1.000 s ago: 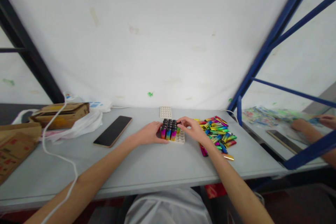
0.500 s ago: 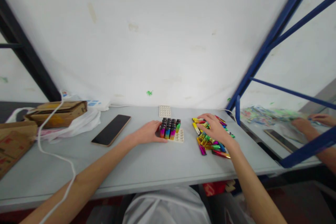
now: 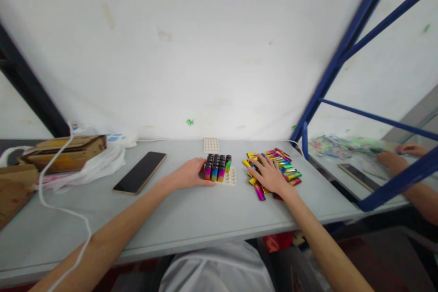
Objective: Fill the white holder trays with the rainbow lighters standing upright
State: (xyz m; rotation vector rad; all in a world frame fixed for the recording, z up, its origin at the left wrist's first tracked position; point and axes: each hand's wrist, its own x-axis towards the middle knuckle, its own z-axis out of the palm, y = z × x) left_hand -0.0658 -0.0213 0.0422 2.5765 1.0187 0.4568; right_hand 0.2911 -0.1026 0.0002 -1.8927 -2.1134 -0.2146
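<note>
My left hand (image 3: 192, 173) curves around the left side of a white tray with round holes (image 3: 231, 177), thumb at the front and fingers behind, holding it. Several lighters (image 3: 215, 171) with black tops and shiny rainbow bodies stand upright in rows in the tray's left part. Some holes on its right side are bare. My right hand (image 3: 268, 174) lies with spread fingers on a loose pile of shiny coloured lighters (image 3: 293, 175) to the right. The hand covers part of that pile.
A second white holed tray (image 3: 211, 145) lies by the wall. On the left are a phone (image 3: 140, 172), a cardboard box (image 3: 68, 153) and a white cable (image 3: 65, 210). A blue metal frame (image 3: 328, 70) stands at right; beyond it, another person's hands (image 3: 393, 159) work near a phone.
My right hand has come down onto the pile and slid slightly left and toward me, and the lighters beneath it have shifted. My left hand stays at the tray.
</note>
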